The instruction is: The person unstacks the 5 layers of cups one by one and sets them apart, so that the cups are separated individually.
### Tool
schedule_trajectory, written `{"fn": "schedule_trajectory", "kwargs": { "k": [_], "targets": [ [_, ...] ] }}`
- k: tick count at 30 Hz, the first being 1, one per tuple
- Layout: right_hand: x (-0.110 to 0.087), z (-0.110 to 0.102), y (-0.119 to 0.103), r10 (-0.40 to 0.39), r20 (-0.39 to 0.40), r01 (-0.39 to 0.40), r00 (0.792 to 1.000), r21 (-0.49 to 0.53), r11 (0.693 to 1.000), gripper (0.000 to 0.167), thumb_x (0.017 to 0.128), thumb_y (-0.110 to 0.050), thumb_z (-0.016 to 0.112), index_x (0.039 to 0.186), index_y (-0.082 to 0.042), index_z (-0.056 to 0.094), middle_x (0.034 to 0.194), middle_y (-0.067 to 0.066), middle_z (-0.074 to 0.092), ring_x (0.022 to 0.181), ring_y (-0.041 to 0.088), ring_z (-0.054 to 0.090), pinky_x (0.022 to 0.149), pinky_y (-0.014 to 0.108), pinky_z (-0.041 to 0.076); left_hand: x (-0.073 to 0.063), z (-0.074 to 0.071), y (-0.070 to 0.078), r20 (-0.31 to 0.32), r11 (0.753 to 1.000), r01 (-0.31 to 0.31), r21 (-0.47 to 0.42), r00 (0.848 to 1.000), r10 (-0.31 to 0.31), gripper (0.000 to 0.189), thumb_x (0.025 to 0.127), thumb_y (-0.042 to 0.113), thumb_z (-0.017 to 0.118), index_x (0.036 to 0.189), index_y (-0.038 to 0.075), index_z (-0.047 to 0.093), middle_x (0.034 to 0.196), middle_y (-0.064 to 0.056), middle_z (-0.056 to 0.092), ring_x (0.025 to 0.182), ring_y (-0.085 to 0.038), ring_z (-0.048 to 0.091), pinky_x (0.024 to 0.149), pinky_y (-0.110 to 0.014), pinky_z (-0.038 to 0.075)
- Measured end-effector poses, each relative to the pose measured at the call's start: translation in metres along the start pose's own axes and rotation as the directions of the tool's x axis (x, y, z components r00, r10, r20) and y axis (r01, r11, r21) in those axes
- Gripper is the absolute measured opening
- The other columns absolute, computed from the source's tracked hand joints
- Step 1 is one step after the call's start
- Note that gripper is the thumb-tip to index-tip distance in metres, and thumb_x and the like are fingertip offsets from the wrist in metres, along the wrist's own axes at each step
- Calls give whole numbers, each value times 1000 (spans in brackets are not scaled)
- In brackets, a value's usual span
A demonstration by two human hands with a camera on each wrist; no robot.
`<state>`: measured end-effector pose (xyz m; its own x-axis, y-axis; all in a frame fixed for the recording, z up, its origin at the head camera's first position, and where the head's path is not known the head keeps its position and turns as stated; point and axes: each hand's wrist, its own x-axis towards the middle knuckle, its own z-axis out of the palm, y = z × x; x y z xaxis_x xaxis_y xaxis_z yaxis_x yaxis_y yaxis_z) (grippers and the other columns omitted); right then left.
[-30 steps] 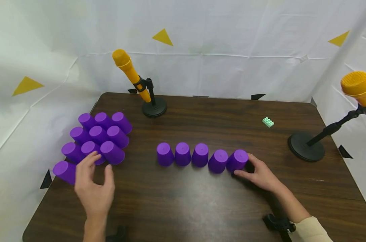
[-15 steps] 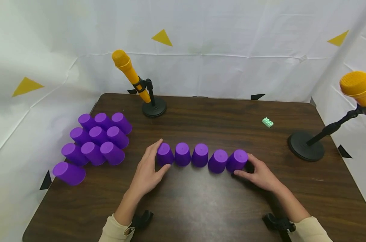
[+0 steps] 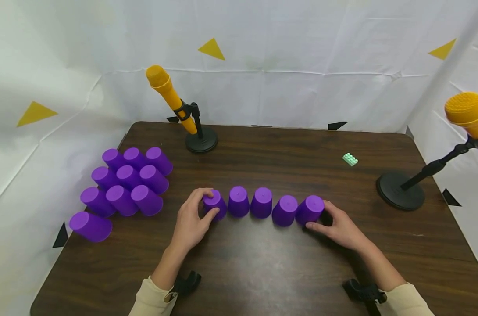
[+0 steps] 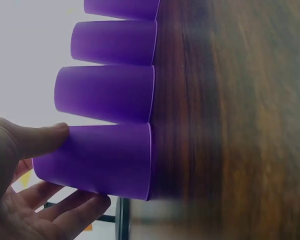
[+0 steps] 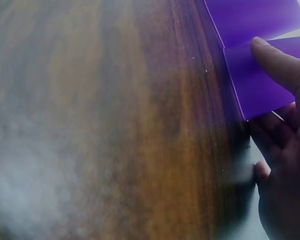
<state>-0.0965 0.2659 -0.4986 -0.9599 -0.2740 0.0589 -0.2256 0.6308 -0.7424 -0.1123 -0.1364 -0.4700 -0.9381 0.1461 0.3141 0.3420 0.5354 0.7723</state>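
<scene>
Several purple cups stand upside down in a row across the middle of the dark wooden table (image 3: 262, 263). At the row's left end, my left hand (image 3: 188, 224) grips the end cup (image 3: 218, 207) between thumb and fingers. The left wrist view shows that thumb on the near side of the cup (image 4: 100, 160) and the fingers under its far side. My right hand (image 3: 341, 228) holds the cup at the right end (image 3: 310, 210). Its thumb lies on the cup wall (image 5: 260, 82) in the right wrist view, with the fingers partly hidden behind. The middle cups (image 3: 261, 204) stand untouched.
More upside-down purple cups (image 3: 120, 199) stand grouped at the table's left. A yellow microphone on a black stand (image 3: 201, 139) is at the back left, another microphone (image 3: 468, 109) at the right. A small mint-green toy brick (image 3: 350, 159) lies at the back right.
My left hand has come from the left cup group to the row's left end and closed on that cup, which has shifted slightly toward me. The right hand stays put.
</scene>
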Motion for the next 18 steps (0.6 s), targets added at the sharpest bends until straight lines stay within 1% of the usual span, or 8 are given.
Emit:
{"fn": "schedule_trajectory", "kwargs": {
  "k": [4,7,11,13,14,16,18],
  "targets": [
    [-1,0,0,7,3,-7,1000,0,1000,59,82,-26,81,131,-6,55,126,16,59,122,37,51,101,60,37,-7,-7,-4,-20,1000,8,-9,1000,-9,36,81,5,80,107,16,57,124,2,61,108,-15,59,84,-40,54],
    [-1,0,0,9,5,-9,1000,-1,1000,59,83,-27,81,131,-6,55,125,16,59,122,36,51,101,59,37,-14,-14,-5,-33,999,29,-14,999,-29,35,82,7,80,107,16,57,126,2,61,110,-15,58,84,-42,55],
    [-1,0,0,8,8,-8,1000,5,1000,59,83,-27,80,131,-6,55,125,15,59,121,36,51,101,60,37,-27,-29,-6,-71,997,63,-34,995,-65,34,82,6,79,107,15,58,127,0,61,114,-18,58,88,-45,54],
    [-1,0,0,7,11,-8,1000,8,1000,59,83,-28,80,132,-6,55,126,15,59,121,36,51,101,60,37,-36,-39,-7,-103,996,81,-33,991,-84,33,82,4,78,107,13,58,127,-1,61,115,-20,58,90,-44,53],
    [-1,-1,0,7,12,-7,1000,10,1000,59,83,-28,80,132,-6,55,126,15,59,121,36,51,101,60,37,-41,-44,-9,-126,995,90,-30,988,-93,33,82,4,78,107,12,58,127,-2,61,115,-20,58,90,-42,53],
    [-1,-1,0,7,14,-7,1000,10,1000,59,83,-28,80,132,-6,55,126,15,59,122,36,51,101,60,37,-51,-55,-12,-183,993,116,5,977,-113,33,81,3,79,107,10,59,126,-2,61,114,-18,58,90,-35,53],
    [-1,-1,0,9,16,-9,1000,12,1000,59,83,-28,80,132,-7,54,126,15,59,122,36,51,101,60,37,-60,-67,-17,-262,989,138,46,957,-122,34,80,1,80,107,7,60,124,-2,62,112,-15,59,88,-25,52]
  ]
}}
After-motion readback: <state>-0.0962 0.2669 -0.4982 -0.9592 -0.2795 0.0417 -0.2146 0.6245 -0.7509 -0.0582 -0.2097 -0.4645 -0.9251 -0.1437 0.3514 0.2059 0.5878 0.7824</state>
